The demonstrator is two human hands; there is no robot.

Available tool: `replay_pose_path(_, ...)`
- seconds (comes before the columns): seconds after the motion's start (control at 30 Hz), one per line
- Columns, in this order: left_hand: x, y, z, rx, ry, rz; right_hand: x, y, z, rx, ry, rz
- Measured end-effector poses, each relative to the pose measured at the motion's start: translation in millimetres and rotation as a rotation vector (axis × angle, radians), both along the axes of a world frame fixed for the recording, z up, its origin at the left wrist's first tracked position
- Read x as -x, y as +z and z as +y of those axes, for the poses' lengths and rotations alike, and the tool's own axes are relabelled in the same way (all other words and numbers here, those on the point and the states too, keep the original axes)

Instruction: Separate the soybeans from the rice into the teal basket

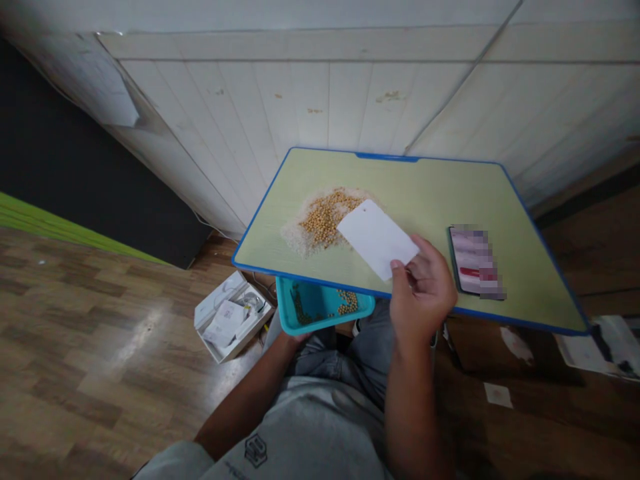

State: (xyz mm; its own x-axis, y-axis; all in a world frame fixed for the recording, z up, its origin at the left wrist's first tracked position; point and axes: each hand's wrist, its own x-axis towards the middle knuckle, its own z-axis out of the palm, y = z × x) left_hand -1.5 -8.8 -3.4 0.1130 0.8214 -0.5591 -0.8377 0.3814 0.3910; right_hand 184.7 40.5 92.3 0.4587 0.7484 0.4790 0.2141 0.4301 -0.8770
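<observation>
pinching a white card (379, 237) between thumb and curled fingers of the right hand (424, 290), above a blue-edged table (425, 183), at the edge of heaped yellow beans (320, 223) and pale grains (296, 235). resting the left hand (301, 337) at the near side of a teal tray (320, 325), below the table edge (with fingers hidden, cannot tell how far apart).

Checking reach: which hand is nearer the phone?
Right. The right hand, holding the white card, is just left of the phone; the left hand is farther, mostly hidden under the tray.
</observation>
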Motion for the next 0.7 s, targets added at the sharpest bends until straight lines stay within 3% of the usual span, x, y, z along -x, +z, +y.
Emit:
replay_pose_path(0.1, -3, 12.0, 1, 0.053, 0.032, -0.009, -6, 6.7, 2, -0.032, -0.145, 0.008)
replay_pose_path(0.27, -8, 31.4, 4, 0.083, 0.069, -0.043, -13, 8.1, 2, -0.013, -0.182, -0.023)
replay_pose_path(0.7, -6, 24.8, 2, 0.071, 0.058, -0.018, -20, 7.2, -5, 0.069, -0.121, -0.139)
